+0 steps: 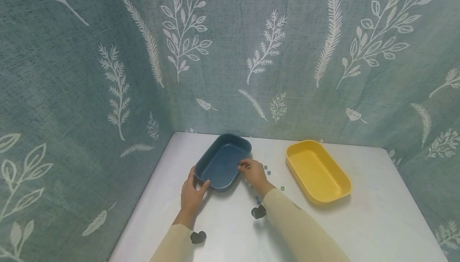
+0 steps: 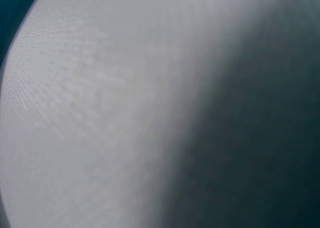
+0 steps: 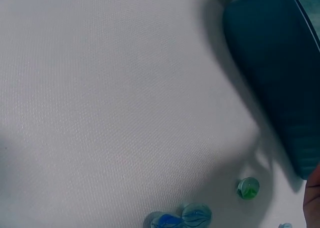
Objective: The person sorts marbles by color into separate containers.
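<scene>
- My left hand (image 1: 193, 195) grips the near-left corner of the blue tray (image 1: 223, 162), steadying it on the white table (image 1: 223, 230).
- At the tray's right rim, what looks like a small marble (image 1: 239, 165) sits pinched in my right hand (image 1: 254, 173); I judge this the drop-in step, the next move calling for a gentle release inside.
- Loose marbles (image 1: 268, 173) lie between the trays, seemingly awaiting pickup.
- Far right, the yellow tray (image 1: 318, 168) stands apart from both hands.

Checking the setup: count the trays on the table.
2: a blue tray, touched by the left hand, and a yellow tray, to the right of the right hand.
</scene>
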A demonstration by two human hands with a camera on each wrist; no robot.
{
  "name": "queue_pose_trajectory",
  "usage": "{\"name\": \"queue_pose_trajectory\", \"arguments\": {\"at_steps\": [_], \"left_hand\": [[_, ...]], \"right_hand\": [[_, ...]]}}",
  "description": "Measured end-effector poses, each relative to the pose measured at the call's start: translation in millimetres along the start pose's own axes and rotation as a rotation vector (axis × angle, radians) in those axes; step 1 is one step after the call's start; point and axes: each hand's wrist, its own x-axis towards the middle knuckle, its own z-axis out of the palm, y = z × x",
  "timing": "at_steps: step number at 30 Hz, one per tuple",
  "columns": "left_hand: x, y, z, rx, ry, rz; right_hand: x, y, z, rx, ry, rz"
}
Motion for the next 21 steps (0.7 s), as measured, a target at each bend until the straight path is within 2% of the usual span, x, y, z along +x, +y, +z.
{"name": "queue_pose_trajectory", "arguments": {"at_steps": [12,21], "left_hand": [[3.7,3.0,-0.7,-0.007,0.012,0.017],[-0.9,-1.6,0.7,-0.008,0.001,0.009]], "right_hand": [[3.9,7,-5,0.022,0.008,-0.06],[-10.0,29,-20,-0.013,-0.033,-0.105]]}}
